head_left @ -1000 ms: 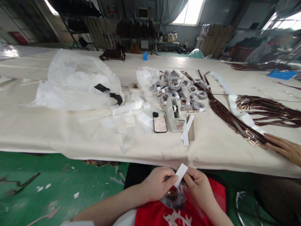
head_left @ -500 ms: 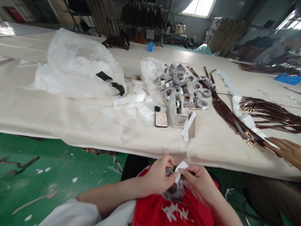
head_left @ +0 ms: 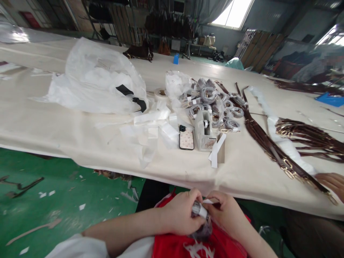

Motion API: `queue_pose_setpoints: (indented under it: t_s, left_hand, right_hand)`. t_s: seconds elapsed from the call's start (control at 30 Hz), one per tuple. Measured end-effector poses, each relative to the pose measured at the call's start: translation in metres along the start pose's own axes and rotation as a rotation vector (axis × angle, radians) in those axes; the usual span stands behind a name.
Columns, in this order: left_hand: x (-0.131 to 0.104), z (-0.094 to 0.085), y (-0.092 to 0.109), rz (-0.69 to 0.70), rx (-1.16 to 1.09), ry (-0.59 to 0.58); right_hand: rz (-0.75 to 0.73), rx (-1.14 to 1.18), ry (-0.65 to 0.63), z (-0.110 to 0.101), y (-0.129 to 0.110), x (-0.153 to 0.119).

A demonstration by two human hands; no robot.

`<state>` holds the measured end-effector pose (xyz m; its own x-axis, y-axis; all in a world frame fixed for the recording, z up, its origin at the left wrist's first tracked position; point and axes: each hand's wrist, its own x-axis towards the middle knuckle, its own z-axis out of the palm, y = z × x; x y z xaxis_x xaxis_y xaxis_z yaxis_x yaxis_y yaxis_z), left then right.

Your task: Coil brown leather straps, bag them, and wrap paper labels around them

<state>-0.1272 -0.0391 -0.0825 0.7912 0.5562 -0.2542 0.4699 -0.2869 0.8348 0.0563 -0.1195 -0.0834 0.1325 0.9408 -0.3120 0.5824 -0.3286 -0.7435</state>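
In my lap, over a red apron (head_left: pixel 172 247), I hold a dark strap coil wrapped in clear plastic (head_left: pixel 202 231). My left hand (head_left: pixel 184 211) is closed around the coil's upper left side. A white paper strip (head_left: pixel 202 211) lies across the bundle. My right hand (head_left: pixel 224 211) is closed, its thumb and fingers pinching the strip's free end just right of the coil. Fingers hide part of the strip and the coil. Beyond my hands on the table lie a phone (head_left: pixel 186 139), a tape dispenser (head_left: pixel 203 130) and loose white strips (head_left: pixel 217 152).
Several plastic-wrapped strap coils (head_left: pixel 208 95) are heaped behind the dispenser. Brown straps with gold clasps (head_left: pixel 264 143) lie to the right. A co-worker's hand (head_left: pixel 331 182) rests at the right table edge. A large clear plastic bag (head_left: pixel 94 82) occupies the left of the cream table (head_left: pixel 88 139).
The white strip has gone from sticking up between my fingers to lying wrapped across the coil. My hands have sunk slightly. The co-worker's hand has shifted right, and the view has tilted a little.
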Motion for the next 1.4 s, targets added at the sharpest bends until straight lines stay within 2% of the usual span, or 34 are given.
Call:
queue_pose_setpoints:
  t_s: [0.07,0.17,0.23,0.33,0.47,0.63,0.77,0.87,0.93,1.03,1.13,1.23,1.4]
  left_hand:
    - [0.007,0.002,-0.010,-0.034,-0.043,-0.048]
    - [0.021,0.009,-0.024,-0.154,-0.387,-0.104]
    - [0.028,0.015,-0.029,-0.233,-0.589,-0.069]
    - [0.030,0.020,-0.028,-0.267,-0.643,0.015]
    - [0.025,0.018,-0.021,-0.298,-0.672,0.020]
    - [0.017,0.016,-0.017,-0.176,-0.647,0.077]
    - [0.008,0.011,-0.015,-0.052,-0.602,0.008]
    - [0.002,0.002,-0.010,0.074,-0.433,-0.025]
    - [-0.001,-0.002,-0.005,0.138,-0.308,-0.047]
    - [-0.002,-0.004,-0.001,0.155,-0.212,-0.059]
    - [-0.003,0.000,-0.001,0.170,-0.213,-0.041]
    - [-0.003,0.004,-0.004,0.207,-0.231,-0.031]
    - [-0.005,0.005,-0.009,0.243,-0.260,-0.019]
  right_hand:
    - [-0.102,-0.220,0.044,0.002,-0.006,-0.004]
    - [-0.220,-0.361,0.007,0.008,-0.010,-0.013]
    - [-0.277,-0.445,0.029,0.014,-0.007,-0.019]
    - [-0.344,-0.596,0.126,0.027,0.008,-0.029]
    - [-0.444,-0.649,0.187,0.037,0.024,-0.039]
    - [-0.476,-0.452,0.194,0.027,0.020,-0.041]
    - [-0.512,-0.258,0.270,0.014,0.018,-0.040]
    - [-0.564,-0.257,0.281,0.007,0.017,-0.039]
    - [-0.537,-0.270,0.270,0.004,0.014,-0.037]
    - [-0.407,-0.200,0.217,-0.003,0.007,-0.032]
    - [-0.270,-0.095,0.097,-0.011,0.000,-0.025]
    - [-0.200,-0.051,-0.018,-0.018,-0.004,-0.019]
    - [-0.111,-0.060,-0.040,-0.021,-0.011,-0.013]
